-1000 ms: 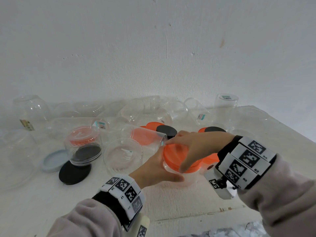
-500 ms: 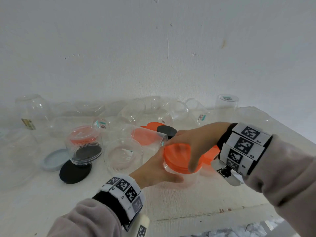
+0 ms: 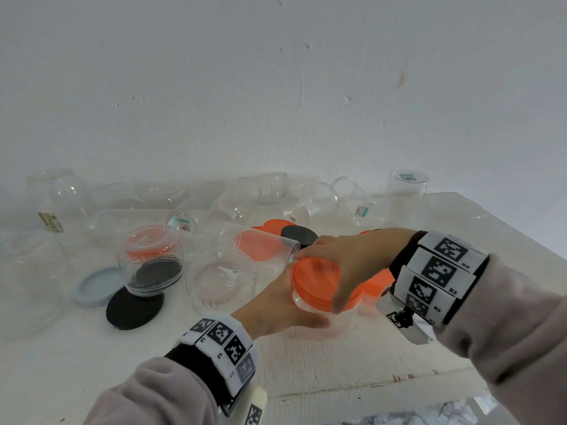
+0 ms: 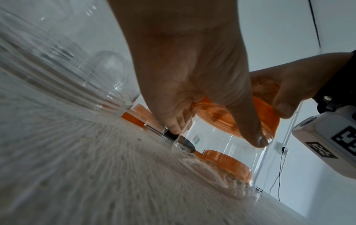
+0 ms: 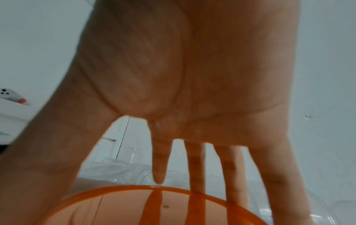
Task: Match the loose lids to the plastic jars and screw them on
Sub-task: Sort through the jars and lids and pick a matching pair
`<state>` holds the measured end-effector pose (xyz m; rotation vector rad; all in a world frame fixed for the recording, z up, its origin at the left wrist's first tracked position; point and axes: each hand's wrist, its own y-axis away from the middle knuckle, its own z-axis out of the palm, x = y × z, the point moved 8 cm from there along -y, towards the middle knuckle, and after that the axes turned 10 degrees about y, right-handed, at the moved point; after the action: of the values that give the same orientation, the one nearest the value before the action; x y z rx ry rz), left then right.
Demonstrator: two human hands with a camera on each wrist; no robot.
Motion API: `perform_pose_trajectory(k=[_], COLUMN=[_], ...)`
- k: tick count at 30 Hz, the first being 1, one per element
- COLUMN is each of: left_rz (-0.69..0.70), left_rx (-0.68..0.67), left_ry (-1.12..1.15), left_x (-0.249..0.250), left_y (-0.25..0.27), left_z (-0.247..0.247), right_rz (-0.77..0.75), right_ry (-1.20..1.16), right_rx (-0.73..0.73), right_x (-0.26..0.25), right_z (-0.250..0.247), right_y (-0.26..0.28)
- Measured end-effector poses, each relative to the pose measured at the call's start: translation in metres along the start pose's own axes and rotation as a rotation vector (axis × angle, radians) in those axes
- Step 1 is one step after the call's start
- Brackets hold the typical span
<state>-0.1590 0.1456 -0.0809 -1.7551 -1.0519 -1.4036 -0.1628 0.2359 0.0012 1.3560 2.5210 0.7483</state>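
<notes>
A small clear jar [image 3: 337, 317] stands upright on the white table [image 3: 337, 369], and my left hand [image 3: 276, 305] wraps round its side. On its mouth sits an orange lid [image 3: 313, 277], which my right hand [image 3: 343, 259] grips from above with thumb and spread fingers round the rim. The left wrist view shows the jar [image 4: 221, 153], the orange lid [image 4: 263, 112] and my left thumb pressed on the wall. In the right wrist view my fingers [image 5: 196, 167] reach down over the lid [image 5: 134, 205].
Several empty clear jars [image 3: 221, 280] lie and stand along the wall. Loose lids lie about: black [image 3: 133, 311], grey [image 3: 95, 286], orange [image 3: 380, 283] behind my right wrist, black [image 3: 299, 236] further back. An upturned jar [image 3: 150, 262] holds an orange lid. The table's front edge is near.
My right hand has turned on the orange lid, the wrist swinging up and back. The left hand and the jar have stayed in place.
</notes>
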Motion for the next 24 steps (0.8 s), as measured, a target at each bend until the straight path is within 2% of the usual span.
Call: perform_pose_trajectory(k=[2,9,15,21,24], left_rz=[0.000,0.003,0.029,0.015,-0.002], left_rx=[-0.002,-0.030,-0.021,-0.028,-0.027], left_ry=[0.007,0.059,0.044,0.057,0.057], left_x=[-0.0006,-0.0005,0.0029,0.0018,-0.0018], left_y=[-0.0005,-0.0009,0.0001,-0.0004,-0.0015], left_z=[-0.0001,0.0011,0.0025,0.0010,0.0007], right_rz=[0.000,0.172,0.059,0.174,0.162], right_ry=[-0.001,0.017,-0.012,-0.002,0.016], right_rx=[0.023,0.095,-0.006,0.119,0.047], right_x=[0.0003,0.0055,0.0028,0.0088,0.0082], right_z=[0.0000,0.0037,0.0035,0.0016,0.0034], right_y=[-0.0015,-0.0033,-0.0025,-0.0035,-0.0036])
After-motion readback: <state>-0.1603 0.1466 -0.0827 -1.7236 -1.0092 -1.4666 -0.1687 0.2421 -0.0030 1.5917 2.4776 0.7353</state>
